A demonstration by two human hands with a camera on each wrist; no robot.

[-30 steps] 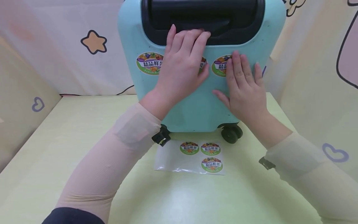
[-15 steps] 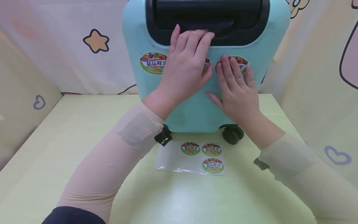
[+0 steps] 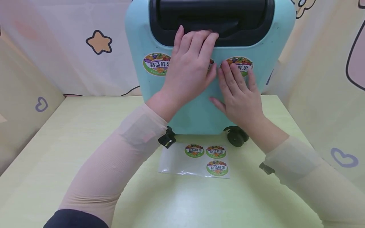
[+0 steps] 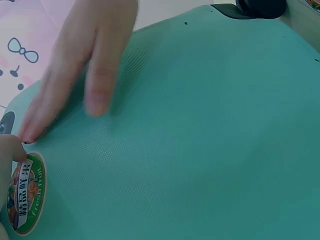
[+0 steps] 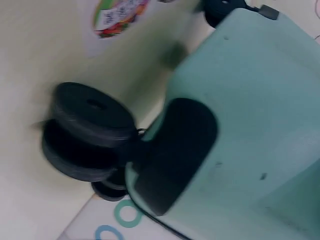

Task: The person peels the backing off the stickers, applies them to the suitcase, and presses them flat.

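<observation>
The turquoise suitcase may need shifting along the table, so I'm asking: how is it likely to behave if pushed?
The suitcase would probably roll readily, as it stands on black wheels. It looks smooth and hard-sided, so it likely stays stiff. Standing upright, it might tip if pushed high, near the black handle panel.

Suitcase [image 3: 194,118] with stickers [image 3: 155,64] in a row across it is up on the table [image 3: 85,136], sticker sheet [image 3: 194,164] right in front, backdrop [image 3: 62,63] behind.
</observation>
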